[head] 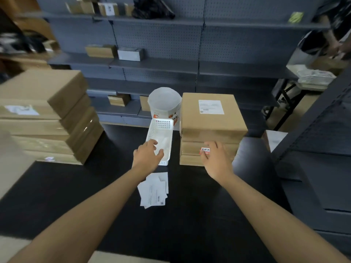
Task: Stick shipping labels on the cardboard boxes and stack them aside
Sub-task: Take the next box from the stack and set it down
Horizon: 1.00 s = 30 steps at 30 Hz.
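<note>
A stack of brown cardboard boxes [210, 128] stands right of centre on the black table; its top box carries a white shipping label [210, 106]. My right hand [216, 160] is at the stack's front face, fingers over a small red-and-white sticker [205, 150]. My left hand [147, 157] reaches into a white plastic basket [161, 128], fingers loosely curled at its near end; whether it holds anything I cannot tell. Loose white shipping labels [154, 190] lie on the table in front of the basket. A second stack of cardboard boxes [43, 118] rises at the left.
A translucent white bin [164, 101] stands behind the basket. Grey pegboard shelving [157, 63] with a few small boxes fills the background. A dark metal rack [321, 149] is at the right. Another person's arm [340, 48] shows at the top right.
</note>
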{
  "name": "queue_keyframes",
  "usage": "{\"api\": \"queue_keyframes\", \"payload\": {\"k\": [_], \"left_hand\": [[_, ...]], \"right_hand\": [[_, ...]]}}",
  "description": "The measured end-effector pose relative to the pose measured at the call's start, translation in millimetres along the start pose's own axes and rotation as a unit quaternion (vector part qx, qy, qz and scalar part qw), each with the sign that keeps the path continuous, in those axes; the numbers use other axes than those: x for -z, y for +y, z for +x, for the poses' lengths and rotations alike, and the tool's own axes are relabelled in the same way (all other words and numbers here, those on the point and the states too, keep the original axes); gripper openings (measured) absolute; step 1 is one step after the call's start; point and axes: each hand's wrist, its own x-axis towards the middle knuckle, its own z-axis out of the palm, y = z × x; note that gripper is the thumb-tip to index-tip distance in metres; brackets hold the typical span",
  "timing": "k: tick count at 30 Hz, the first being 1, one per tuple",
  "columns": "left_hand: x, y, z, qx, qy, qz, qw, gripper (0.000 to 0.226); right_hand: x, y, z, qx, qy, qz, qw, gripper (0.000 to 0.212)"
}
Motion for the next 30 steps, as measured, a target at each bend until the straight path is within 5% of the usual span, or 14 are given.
{"api": "queue_keyframes", "payload": {"k": [9, 19, 30], "left_hand": [[38.4, -43.8, -36.4, -0.035, 0.002, 0.068, 0.997, 0.038], [87.3, -155.2, -38.1, -0.078, -0.110, 0.152, 0.979, 0.041], [125.0, -219.9, -47.2, -0.092, -0.121, 0.161, 0.975, 0.040]], "right_hand": [[-24.4, -50.5, -41.9, 0.036, -0.059, 0.018, 0.997, 0.030], [-89.8, -142.4, -79.7, -0.024, -0.106, -0.012, 0.994, 0.034], [-132.8, -220.1, -107.8, -0.010, -0.127, -0.001, 0.992, 0.035]]}}
